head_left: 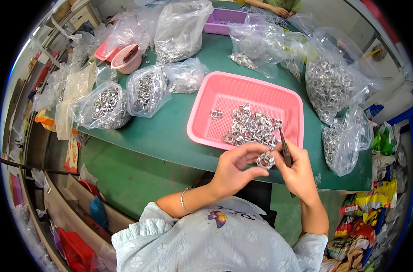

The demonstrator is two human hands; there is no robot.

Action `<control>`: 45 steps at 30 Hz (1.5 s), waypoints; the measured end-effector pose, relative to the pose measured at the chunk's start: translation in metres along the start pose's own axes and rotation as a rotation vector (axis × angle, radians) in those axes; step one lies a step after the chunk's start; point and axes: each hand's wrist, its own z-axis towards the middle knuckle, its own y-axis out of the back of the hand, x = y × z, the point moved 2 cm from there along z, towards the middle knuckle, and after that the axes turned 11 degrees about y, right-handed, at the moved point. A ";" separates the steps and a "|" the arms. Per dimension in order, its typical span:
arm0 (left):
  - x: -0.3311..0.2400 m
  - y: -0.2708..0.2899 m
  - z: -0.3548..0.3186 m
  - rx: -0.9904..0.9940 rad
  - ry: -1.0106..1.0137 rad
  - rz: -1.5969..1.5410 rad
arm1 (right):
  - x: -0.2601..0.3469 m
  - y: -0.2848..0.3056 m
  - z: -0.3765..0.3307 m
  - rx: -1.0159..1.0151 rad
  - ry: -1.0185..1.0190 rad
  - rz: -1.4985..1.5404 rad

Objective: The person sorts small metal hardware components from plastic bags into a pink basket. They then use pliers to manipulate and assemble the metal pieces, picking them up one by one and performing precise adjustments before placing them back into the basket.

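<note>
Before the pink tray (224, 90) among clear bags (107, 105), both hands pinch a metal ring (265, 160), right hand (299, 174) also gripping tweezers (285, 152).

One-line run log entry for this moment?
left hand: pinches metal ring part | right hand: holds dark tweezers | pink basket: loose metal parts

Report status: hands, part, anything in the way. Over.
Left hand pinching metal ring. Right hand holding dark tool at the ring. Pink tray of rings just beyond; nothing in the way.
</note>
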 end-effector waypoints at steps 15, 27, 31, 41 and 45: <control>0.004 0.012 0.004 -0.206 -0.062 -0.102 | 0.005 -0.014 -0.022 -0.014 0.187 -0.810; 0.010 0.009 0.000 -0.255 -0.136 -0.137 | 0.001 -0.023 -0.028 -0.186 0.385 -0.789; 0.010 0.008 -0.001 -0.235 -0.129 -0.141 | -0.001 -0.023 -0.030 -0.164 0.388 -0.754; 0.005 0.008 -0.001 -0.163 -0.108 -0.095 | -0.007 -0.013 -0.024 0.076 0.166 -0.356; 0.006 0.009 -0.001 -0.166 -0.107 -0.101 | -0.006 -0.009 -0.022 0.079 0.182 -0.352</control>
